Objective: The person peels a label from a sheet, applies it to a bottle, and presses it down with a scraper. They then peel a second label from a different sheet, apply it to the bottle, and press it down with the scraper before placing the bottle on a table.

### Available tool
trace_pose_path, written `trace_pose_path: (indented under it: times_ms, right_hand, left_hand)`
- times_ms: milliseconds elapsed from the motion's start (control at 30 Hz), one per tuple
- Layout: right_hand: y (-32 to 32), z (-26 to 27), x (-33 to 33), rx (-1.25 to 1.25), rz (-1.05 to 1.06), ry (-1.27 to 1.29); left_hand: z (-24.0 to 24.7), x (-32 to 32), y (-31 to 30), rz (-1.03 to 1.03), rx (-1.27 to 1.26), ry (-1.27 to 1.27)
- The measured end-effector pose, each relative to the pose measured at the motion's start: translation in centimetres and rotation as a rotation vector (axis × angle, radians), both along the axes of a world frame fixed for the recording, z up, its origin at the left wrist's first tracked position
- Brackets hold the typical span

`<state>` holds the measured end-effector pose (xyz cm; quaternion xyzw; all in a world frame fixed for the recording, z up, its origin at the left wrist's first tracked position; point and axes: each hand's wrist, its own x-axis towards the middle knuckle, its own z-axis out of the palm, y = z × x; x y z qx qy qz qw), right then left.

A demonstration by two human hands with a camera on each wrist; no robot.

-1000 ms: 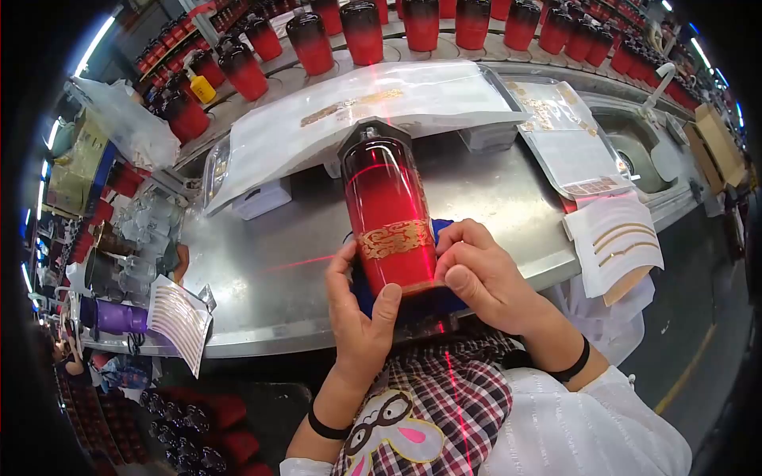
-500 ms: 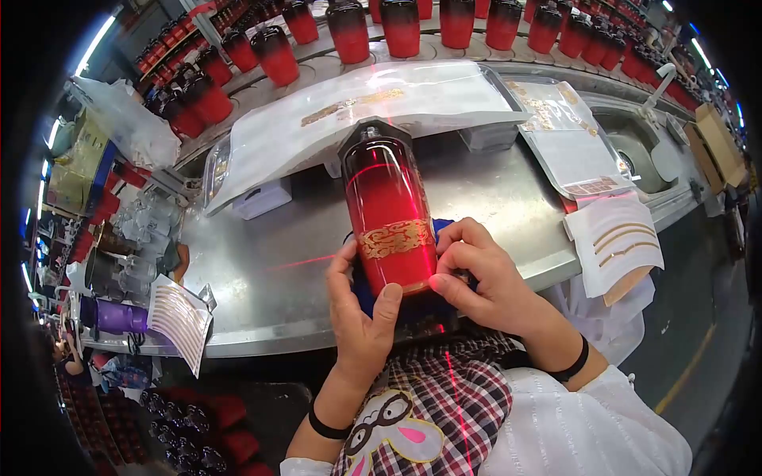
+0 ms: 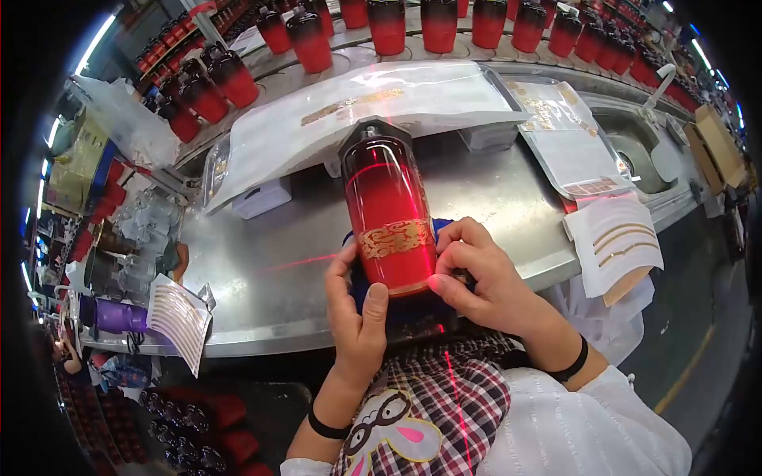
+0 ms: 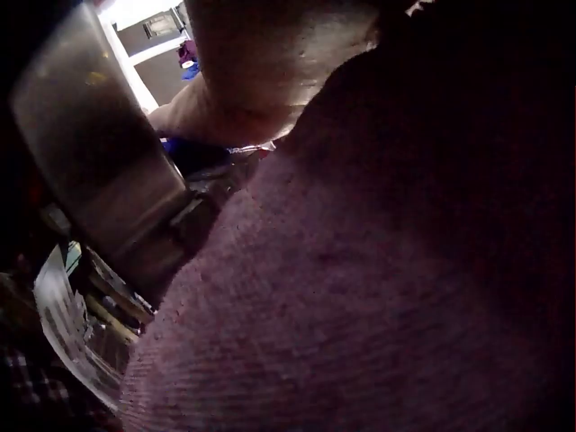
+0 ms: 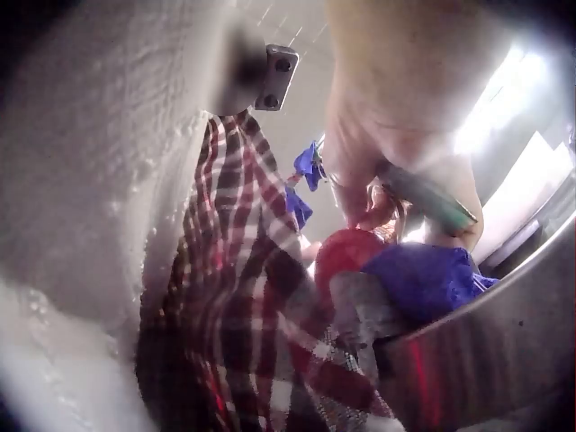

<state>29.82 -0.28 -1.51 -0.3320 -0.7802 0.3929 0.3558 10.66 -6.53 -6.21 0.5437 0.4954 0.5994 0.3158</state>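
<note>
A glossy red bottle, black toward its neck and ringed by a gold patterned band (image 3: 394, 239), leans away in the head view, base toward me. My left hand (image 3: 355, 325) holds its lower left side, fingers along the flank and thumb by the base edge. A thin gold line (image 3: 409, 288) runs along that edge. My right hand (image 3: 496, 285) is at the lower right, its thumb tip against the bottle's edge. Its curled fingers grip a dark, slim tool (image 5: 427, 193) with a greenish end, seen in the right wrist view. Blue cloth (image 5: 427, 279) lies under the base.
Behind the bottle, a white-sheeted tray (image 3: 278, 147) bears gold decals. Another decal tray (image 3: 571, 151) stands at right, near a sink (image 3: 635, 143). Sheets with gold strips hang over the table edge at right (image 3: 619, 246) and left (image 3: 178, 321). Several red-black bottles (image 3: 386, 28) line a curved conveyor.
My right thumb has come in leftward to the bottle's lower edge. The left thumb has shifted slightly left. Conveyor bottles have travelled to the right; the held bottle stays in place.
</note>
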Motion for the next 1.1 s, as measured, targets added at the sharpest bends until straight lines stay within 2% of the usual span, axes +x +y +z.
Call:
trace_pose_path:
  times_ms: [167, 267, 367, 467, 567, 967, 1100]
  right_hand:
    - [0.0, -0.1, 0.0, -0.017, -0.003, 0.005]
    - [0.0, -0.3, 0.0, 0.0, 0.001, 0.019]
    - [0.1, -0.3, 0.0, 0.013, 0.002, 0.012]
    - [0.0, -0.2, -0.1, 0.001, -0.004, 0.001]
    - [0.0, -0.2, 0.0, 0.01, 0.002, 0.006]
    - [0.3, -0.4, 0.3, -0.029, 0.036, 0.031]
    - [0.4, -0.4, 0.8, -0.087, 0.068, 0.031]
  left_hand:
    - [-0.1, 0.1, -0.1, 0.005, 0.018, -0.044]
    - [-0.3, 0.3, -0.7, 0.085, 0.07, -0.117]
    - [-0.4, -0.6, -1.7, 0.127, 0.251, 0.238]
    - [0.3, -0.7, -1.7, 0.108, 0.384, 0.475]
    - [0.8, -0.9, -1.7, 0.13, 0.422, 0.605]
    - [0.3, -1.7, -1.2, 0.141, 0.592, 0.788]
    - [0.7, -2.3, -0.4, 0.06, 0.652, 0.848]
